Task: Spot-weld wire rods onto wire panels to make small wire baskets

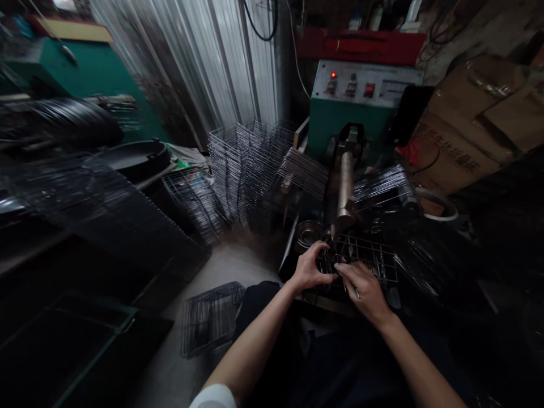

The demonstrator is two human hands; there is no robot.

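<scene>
Both my hands rest on a wire grid rack [374,258] lying under the copper-coloured arm [345,190] of a green welding machine [361,107]. My left hand [309,269] curls its fingers round the rack's left edge. My right hand [363,292] grips the rack's wires from the near side, fingers pinched together. A small round metal bowl [308,232] sits just left of the rack.
Stacks of finished wire racks [246,170] stand upright behind and left of the machine. More racks lie on the floor [210,317] and lean at the left [127,221]. Cardboard boxes [471,130] are piled at the right. A dark crate [63,345] sits lower left.
</scene>
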